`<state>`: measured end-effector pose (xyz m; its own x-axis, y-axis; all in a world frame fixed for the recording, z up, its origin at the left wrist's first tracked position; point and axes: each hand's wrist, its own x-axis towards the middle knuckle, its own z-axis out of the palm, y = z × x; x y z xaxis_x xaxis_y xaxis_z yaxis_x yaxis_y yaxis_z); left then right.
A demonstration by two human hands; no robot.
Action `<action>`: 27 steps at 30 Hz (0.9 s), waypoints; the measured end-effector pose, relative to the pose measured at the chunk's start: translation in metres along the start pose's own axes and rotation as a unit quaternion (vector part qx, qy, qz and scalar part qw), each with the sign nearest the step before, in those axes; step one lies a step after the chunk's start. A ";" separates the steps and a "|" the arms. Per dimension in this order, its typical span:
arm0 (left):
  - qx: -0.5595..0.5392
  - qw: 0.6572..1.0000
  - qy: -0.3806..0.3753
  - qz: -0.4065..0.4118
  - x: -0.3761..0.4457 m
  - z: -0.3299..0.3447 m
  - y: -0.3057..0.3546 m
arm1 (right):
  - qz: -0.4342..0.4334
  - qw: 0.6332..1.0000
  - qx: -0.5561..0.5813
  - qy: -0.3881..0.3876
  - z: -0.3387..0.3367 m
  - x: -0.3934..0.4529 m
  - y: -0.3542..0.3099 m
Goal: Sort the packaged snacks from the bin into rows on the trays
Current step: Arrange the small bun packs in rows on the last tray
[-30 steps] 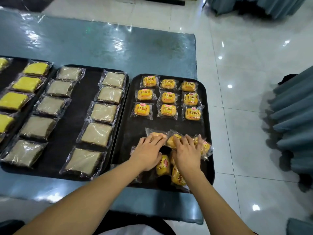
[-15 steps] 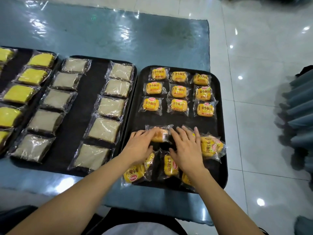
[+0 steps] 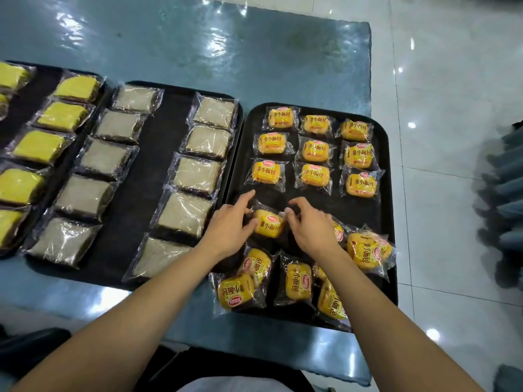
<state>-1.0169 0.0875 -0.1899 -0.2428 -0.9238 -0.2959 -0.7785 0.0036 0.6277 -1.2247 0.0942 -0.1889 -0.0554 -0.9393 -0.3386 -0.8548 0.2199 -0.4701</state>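
- One small yellow bread packet (image 3: 267, 223) was pinched by its wrapper from both sides: the left hand (image 3: 228, 229) had its thumb at the packet's left edge with the index finger stretched forward, and the right hand (image 3: 310, 228) had curled fingertips at its right edge. Both grips were thus closed on the same packet.
- The packet lay on the right-hand black tray (image 3: 382, 176), just below the left column of three finished rows of bread packets (image 3: 314, 151); the step in hand was judged to be the start of a fourth row.
- The next move was judged to call for the packet to be squared under the column above and released, and another to be fetched.
- Unsorted bread packets (image 3: 297, 281) were heaped at the tray's near end, some overlapping, one (image 3: 235, 291) overhanging the rim; these crowded the room left for further rows.
- Grey-brown cake packets (image 3: 195, 176) were ranked on the middle tray (image 3: 158, 154), green-yellow ones (image 3: 39, 145) further left, all on the blue table (image 3: 254, 52). No bin was in view.
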 end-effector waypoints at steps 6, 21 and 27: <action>0.120 0.991 0.003 0.067 -0.012 0.007 -0.007 | -0.058 0.988 -0.078 0.122 0.009 -0.016 0.003; 0.236 0.969 -0.039 0.064 -0.055 0.024 -0.016 | -0.147 0.969 -0.190 0.054 0.049 -0.074 -0.001; 0.252 0.967 -0.033 0.030 -0.048 0.029 -0.016 | -0.128 0.969 -0.211 0.007 0.048 -0.059 -0.013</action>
<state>-1.0096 0.1428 -0.2067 -0.3188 -0.8902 -0.3256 -0.9412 0.2569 0.2194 -1.1856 0.1588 -0.2016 0.1812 -0.9532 -0.2420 -0.9764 -0.1449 -0.1602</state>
